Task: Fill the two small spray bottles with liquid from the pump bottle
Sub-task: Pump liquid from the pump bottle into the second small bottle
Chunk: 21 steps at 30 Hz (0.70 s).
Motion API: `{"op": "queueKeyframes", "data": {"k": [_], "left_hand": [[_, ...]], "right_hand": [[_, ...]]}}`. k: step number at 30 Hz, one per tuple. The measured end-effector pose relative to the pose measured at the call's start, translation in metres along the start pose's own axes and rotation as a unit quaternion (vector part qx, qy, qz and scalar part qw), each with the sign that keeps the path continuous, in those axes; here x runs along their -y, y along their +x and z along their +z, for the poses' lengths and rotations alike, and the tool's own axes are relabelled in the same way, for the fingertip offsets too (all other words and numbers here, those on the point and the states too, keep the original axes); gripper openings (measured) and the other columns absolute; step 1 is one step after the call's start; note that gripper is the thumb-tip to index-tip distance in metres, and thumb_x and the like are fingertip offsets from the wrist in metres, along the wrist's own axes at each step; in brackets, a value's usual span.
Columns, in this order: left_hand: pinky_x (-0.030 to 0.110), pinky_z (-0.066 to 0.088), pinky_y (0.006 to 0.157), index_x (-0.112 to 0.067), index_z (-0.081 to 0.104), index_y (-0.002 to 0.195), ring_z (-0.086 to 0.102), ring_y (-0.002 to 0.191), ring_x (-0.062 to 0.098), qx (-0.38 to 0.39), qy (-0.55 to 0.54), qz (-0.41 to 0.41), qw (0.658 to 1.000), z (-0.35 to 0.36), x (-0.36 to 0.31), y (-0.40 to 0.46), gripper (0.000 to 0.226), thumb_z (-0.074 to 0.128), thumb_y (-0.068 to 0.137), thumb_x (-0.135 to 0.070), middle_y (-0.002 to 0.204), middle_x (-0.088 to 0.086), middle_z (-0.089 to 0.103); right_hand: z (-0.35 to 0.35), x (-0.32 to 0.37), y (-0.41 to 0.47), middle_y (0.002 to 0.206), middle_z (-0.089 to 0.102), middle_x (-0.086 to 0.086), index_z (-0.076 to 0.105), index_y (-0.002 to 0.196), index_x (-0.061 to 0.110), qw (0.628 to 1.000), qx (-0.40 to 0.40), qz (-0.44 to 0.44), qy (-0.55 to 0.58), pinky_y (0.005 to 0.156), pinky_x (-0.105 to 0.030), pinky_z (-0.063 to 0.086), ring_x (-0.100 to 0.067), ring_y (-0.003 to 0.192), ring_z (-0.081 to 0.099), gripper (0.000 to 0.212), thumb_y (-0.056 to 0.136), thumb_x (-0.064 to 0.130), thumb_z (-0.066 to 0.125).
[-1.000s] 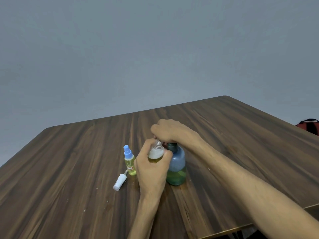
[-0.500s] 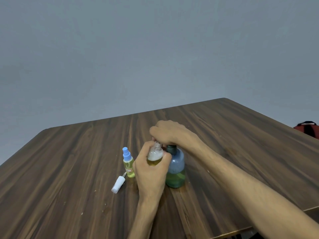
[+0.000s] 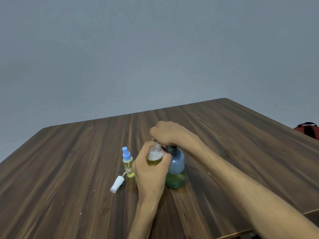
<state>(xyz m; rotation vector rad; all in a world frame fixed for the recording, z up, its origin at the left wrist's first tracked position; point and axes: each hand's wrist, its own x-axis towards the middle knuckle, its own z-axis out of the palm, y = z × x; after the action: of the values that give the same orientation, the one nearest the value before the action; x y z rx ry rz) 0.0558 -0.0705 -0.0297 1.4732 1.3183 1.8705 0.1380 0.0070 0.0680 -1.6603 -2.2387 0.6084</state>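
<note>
Second fill in hand: left hand (image 3: 151,171) fingers grasp the uncapped spray bottle (image 3: 155,156) beneath right hand (image 3: 168,133) fingers clenched over the pump bottle (image 3: 176,168) head; next, judged, recapping.

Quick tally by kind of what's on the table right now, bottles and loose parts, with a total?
Small spray bottles: 2, one capped in blue standing, one open in the left hand
Pump bottles: 1, right hand on its top
Loose white spray heads: 1
Total: 4
</note>
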Motion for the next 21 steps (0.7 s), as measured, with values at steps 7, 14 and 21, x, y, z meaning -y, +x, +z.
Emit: {"op": "queueKeyframes", "data": {"k": [7, 14, 21], "left_hand": [[0.017, 0.05, 0.065, -0.02, 0.069, 0.087, 0.061, 0.071, 0.004, 0.001, -0.002, -0.003, 1.0, -0.0007, -0.001, -0.0006, 0.027, 0.074, 0.082, 0.006, 0.075, -0.005, 0.068], [0.015, 0.048, 0.063, -0.021, 0.068, 0.085, 0.058, 0.067, 0.002, -0.001, -0.002, -0.013, 1.0, -0.0002, -0.002, -0.001, 0.026, 0.074, 0.081, 0.004, 0.072, -0.003, 0.066], [0.015, 0.048, 0.064, -0.021, 0.068, 0.086, 0.059, 0.068, 0.002, 0.0, 0.002, -0.011, 1.0, 0.0, -0.0018, -0.0008, 0.026, 0.074, 0.081, 0.004, 0.072, -0.007, 0.066]], "right_hand": [[-0.0021, 0.0024, 0.0006, 0.096, 0.072, -0.004, 0.074, 0.099, 0.015, 1.0, 0.005, 0.0, -0.004, 0.07, -0.036, 0.046, -0.024, 0.086, 0.065, 0.044, 0.093, 0.037, 0.036], [-0.0002, 0.0007, 0.003, 0.098, 0.073, -0.006, 0.07, 0.087, 0.016, 1.0, 0.017, 0.0, -0.007, 0.071, -0.037, 0.048, -0.021, 0.081, 0.063, 0.039, 0.094, 0.035, 0.036], [-0.0004, 0.0002, 0.0034, 0.088, 0.07, -0.004, 0.068, 0.085, 0.012, 1.0, 0.019, -0.002, 0.005, 0.073, -0.039, 0.05, -0.023, 0.08, 0.063, 0.038, 0.096, 0.034, 0.038]]}}
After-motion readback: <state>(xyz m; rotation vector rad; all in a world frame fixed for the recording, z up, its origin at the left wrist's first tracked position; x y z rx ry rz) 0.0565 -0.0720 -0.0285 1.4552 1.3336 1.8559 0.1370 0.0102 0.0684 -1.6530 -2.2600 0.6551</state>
